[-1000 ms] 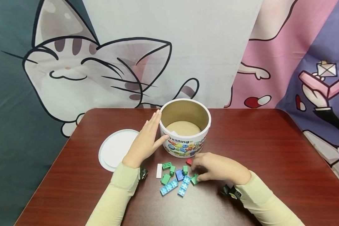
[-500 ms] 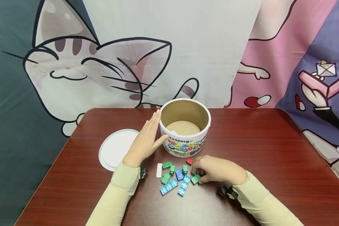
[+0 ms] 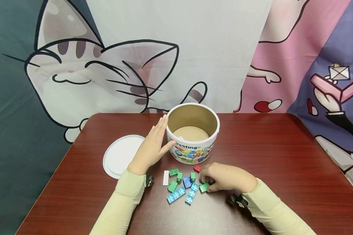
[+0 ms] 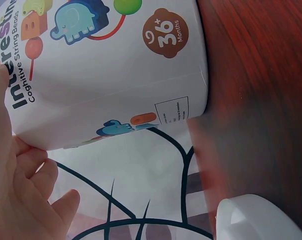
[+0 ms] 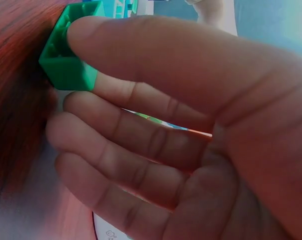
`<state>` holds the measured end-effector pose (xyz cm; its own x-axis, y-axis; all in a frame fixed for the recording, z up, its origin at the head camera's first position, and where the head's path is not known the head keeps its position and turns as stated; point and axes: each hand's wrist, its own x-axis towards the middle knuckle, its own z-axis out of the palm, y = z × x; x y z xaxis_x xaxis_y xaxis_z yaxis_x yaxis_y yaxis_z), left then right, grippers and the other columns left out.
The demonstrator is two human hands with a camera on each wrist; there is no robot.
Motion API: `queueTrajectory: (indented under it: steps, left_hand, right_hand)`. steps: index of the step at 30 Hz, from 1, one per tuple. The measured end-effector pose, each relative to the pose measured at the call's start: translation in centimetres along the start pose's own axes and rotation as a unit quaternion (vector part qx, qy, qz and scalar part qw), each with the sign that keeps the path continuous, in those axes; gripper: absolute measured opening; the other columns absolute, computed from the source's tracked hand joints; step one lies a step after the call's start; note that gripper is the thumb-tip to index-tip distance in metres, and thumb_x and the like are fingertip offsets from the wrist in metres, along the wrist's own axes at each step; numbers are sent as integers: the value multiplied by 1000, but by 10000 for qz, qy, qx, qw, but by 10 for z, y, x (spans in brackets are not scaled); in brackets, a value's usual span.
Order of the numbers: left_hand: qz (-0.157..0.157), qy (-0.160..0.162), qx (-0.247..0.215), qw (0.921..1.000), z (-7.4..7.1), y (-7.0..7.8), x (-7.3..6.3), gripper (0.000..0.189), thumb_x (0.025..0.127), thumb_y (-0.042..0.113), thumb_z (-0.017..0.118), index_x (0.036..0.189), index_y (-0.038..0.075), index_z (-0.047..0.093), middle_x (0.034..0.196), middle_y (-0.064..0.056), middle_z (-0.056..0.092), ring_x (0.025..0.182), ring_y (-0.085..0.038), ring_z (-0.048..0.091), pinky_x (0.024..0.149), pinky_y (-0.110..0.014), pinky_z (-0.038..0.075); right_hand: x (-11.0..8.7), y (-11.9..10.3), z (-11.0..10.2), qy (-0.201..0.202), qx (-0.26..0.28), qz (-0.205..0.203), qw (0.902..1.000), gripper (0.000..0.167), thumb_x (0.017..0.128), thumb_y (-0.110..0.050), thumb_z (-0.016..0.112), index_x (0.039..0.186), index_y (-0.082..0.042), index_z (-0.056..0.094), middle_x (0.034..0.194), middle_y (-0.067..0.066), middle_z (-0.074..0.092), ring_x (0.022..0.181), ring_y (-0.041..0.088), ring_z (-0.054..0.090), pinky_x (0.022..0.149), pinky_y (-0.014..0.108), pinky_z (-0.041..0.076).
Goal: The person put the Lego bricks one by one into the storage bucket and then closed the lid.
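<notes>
My left hand [image 3: 149,147] lies with straight fingers along the left side of a white, printed round tub [image 3: 192,151]. The left wrist view has its thumb and fingers [image 4: 33,172] against the tub wall. My right hand [image 3: 226,176] is low over the table with curled fingers, pinching a green toy brick [image 3: 204,187] between thumb and index finger. Seen from the right wrist, the thumb lies over the hollow side of this green brick [image 5: 71,72]. A red brick [image 3: 197,168] is just beyond the right fingers.
Left of the right hand lie several green bricks [image 3: 172,186], a dark blue brick [image 3: 186,182], two light blue long bricks [image 3: 176,195] and a white flat piece [image 3: 166,178]. A white round lid [image 3: 117,156] lies on the brown table [image 3: 267,147], partly behind the left forearm.
My right hand has drawn back slightly from the red brick, and its fingers have curled in at the green brick, which has shifted very little. The left hand stays put.
</notes>
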<state>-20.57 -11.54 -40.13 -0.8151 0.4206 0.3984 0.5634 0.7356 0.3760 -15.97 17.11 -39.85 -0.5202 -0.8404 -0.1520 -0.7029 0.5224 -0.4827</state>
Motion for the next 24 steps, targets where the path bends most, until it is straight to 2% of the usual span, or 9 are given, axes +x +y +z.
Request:
queueTrajectory:
  steps: [5,9,13,17,24]
  left_hand:
    - [-28,-6,8,10000,0,0,0,87,102,43,60,164,8,11,170,-8,14,155,-24,16,121,-54,24]
    - [-71,-26,-9,10000,-1,1,0,87,102,44,60,164,8,10,170,-9,14,155,-23,15,122,-52,22]
    - [-99,-41,0,9999,-2,2,0,86,102,43,60,163,7,11,170,-9,14,155,-24,15,122,-53,22]
    - [-116,-84,0,9999,-2,3,-1,86,102,43,60,163,6,12,169,-10,15,155,-25,16,122,-53,22]
    - [-84,-52,0,10000,-1,2,-1,86,102,43,59,163,7,12,169,-11,16,155,-23,15,121,-54,23]
  right_hand:
    - [-1,-1,-1,-33,19,108,9999,22,79,-10,86,93,-14,69,81,-11,57,74,3,52,66,18,48]
    - [-2,-2,-3,87,40,85,9999,19,81,-9,84,91,-14,68,82,-10,58,74,5,54,66,18,49]
    - [-3,-3,-6,334,-9,37,9994,17,82,-8,82,90,-13,69,83,-7,58,73,6,54,65,18,49]
    - [-7,-5,-9,576,-48,161,9982,15,83,-9,81,90,-14,68,84,-8,57,73,5,52,64,18,48]
    - [-11,-8,-14,1293,153,236,9912,15,86,-11,80,93,-14,67,90,-8,62,78,9,60,69,23,54]
